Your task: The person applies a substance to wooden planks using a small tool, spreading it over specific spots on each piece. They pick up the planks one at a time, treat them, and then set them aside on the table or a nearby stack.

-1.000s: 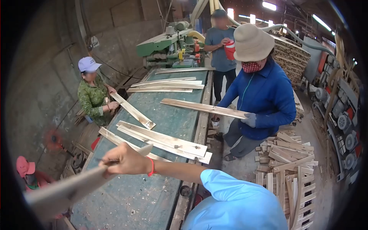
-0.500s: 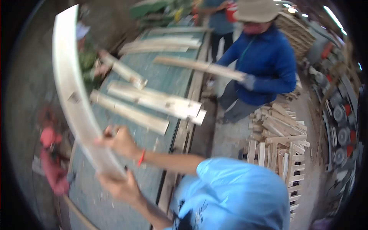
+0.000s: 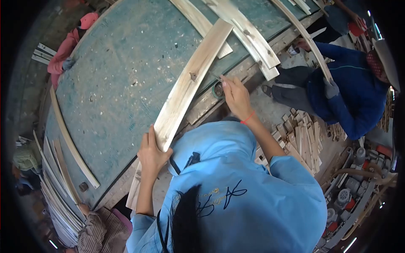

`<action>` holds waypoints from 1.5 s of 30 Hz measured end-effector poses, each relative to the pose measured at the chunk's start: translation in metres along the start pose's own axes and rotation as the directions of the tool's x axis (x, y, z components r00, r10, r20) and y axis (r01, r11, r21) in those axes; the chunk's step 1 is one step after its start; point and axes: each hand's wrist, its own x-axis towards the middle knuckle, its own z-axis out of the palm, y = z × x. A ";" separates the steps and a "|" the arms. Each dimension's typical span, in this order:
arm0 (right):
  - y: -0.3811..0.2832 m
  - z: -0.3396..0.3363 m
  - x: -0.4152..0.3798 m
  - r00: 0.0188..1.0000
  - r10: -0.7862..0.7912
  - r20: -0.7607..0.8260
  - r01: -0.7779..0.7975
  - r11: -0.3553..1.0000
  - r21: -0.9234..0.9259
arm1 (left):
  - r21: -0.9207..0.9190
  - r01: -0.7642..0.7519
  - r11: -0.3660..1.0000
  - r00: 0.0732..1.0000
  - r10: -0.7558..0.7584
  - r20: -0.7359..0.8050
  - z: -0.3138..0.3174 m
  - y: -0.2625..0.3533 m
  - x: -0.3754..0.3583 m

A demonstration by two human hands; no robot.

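Note:
A long pale wooden board (image 3: pixel 192 78) with a dark knot slants over the green-topped table (image 3: pixel 122 80). My left hand (image 3: pixel 152 149) is closed around the board's near end. At the table's edge, my right hand (image 3: pixel 236 97), wearing a red band on the wrist, is closed in a pinch beside a small round tin (image 3: pixel 218 90) with dark contents. A thin sliver shows at the fingertips, too small to name. Beyond the held board, more boards (image 3: pixel 249 38) rest on the table.
A person in blue (image 3: pixel 346 88) at the right holds a long strip (image 3: pixel 303 33). Other people stand at the left, one with a pink cap (image 3: pixel 89 20). Curved strips (image 3: pixel 69 139) lie along the table's left side. Wood pieces (image 3: pixel 301 139) are piled on the floor near machinery (image 3: pixel 344 196).
The board has come down from its raised position to low over the table. My right hand has let go of it and moved to the tin. The view has turned.

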 end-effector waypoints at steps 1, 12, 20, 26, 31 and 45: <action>0.001 0.000 0.001 0.998 -0.010 0.069 0.014 0.998 -0.064 | 0.006 0.014 1.000 1.000 -0.015 0.025 -0.006 0.000 -0.001; -0.001 0.030 0.031 0.994 -0.081 0.077 0.068 0.984 0.164 | -0.006 0.114 0.993 0.977 -0.111 0.183 -0.016 0.001 0.004; 0.026 -0.031 0.006 0.936 0.308 0.169 -0.351 0.853 0.387 | -0.249 0.140 0.958 0.967 -0.078 0.243 0.013 -0.008 0.000; 0.053 -0.040 -0.029 0.917 0.344 0.203 -0.395 0.857 0.332 | -0.066 0.134 0.989 0.982 -0.124 0.139 0.053 0.004 0.031; 0.046 -0.049 -0.017 0.990 0.076 0.117 -0.080 0.996 0.033 | 0.254 0.095 0.963 0.963 -0.153 0.222 0.048 0.029 0.049; 0.054 -0.038 -0.008 0.908 -0.337 0.247 0.406 0.851 -0.332 | -0.157 -0.574 0.804 0.819 0.566 -0.095 0.119 0.133 0.156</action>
